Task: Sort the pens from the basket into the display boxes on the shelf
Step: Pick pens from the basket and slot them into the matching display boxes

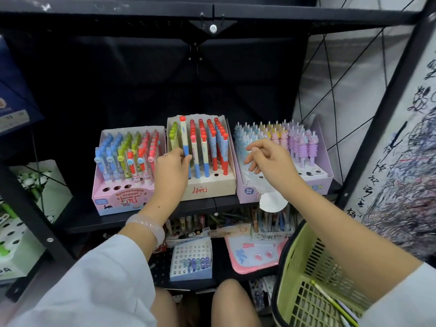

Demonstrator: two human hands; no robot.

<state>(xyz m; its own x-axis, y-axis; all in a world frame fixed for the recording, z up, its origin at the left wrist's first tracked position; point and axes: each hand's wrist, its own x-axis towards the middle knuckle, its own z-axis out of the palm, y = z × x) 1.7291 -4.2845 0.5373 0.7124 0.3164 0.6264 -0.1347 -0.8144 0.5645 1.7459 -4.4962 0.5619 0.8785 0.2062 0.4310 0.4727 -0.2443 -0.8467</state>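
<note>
My left hand [171, 172] pinches a red-topped pen with a blue lower barrel [184, 135], held upright over the left side of the beige middle display box [207, 188]. Red-topped pens fill that box, with green-topped ones at its far left. A pink display box [122, 199] of blue, green and red pens stands to the left. My right hand [269, 161] hovers with loosely curled fingers over the lilac display box [247, 192] of pastel character pens, gripping nothing that I can see. The green basket [304, 277] hangs at lower right, with a few thin pens [330, 300] inside.
A white paper piece [272, 201] droops over the lilac box's front. Below the black shelf edge [221, 202] sit more pen boxes, a blue box with holes [191, 260] and a pink board [254, 253]. Scribbled paper [401, 185] covers the right frame.
</note>
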